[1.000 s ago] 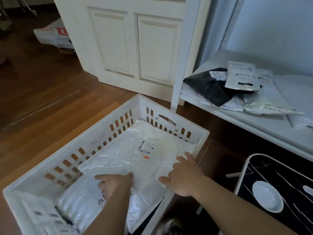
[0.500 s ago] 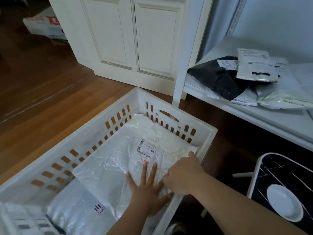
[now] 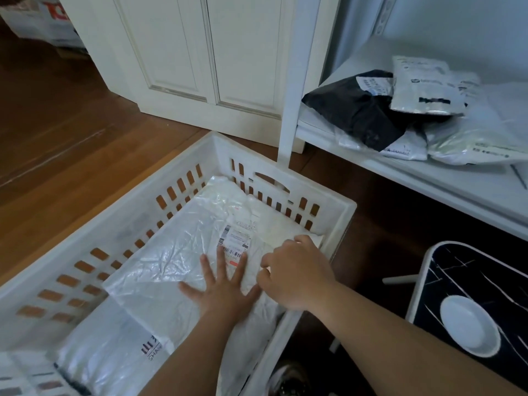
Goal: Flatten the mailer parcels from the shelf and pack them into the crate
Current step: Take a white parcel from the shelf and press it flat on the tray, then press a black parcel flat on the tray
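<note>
Head view. White crate (image 3: 337,204) on wood floor (image 3: 71,144), beside shelf (image 3: 400,172). Top mailer (image 3: 177,252), white, crinkled, lies label-up inside crate, over another white mailer (image 3: 114,358) nearer the camera. Left hand (image 3: 223,287) flat on top mailer, fingers spread and straight, tips touching the label (image 3: 235,242); pressing, grasping nothing. Right hand (image 3: 294,270) just beside it at the mailer's right edge by the crate wall, fingers curled onto the plastic; an actual pinch cannot be confirmed. On shelf: black mailer (image 3: 357,110) under several white ones (image 3: 425,87), piled, overlapping.
</note>
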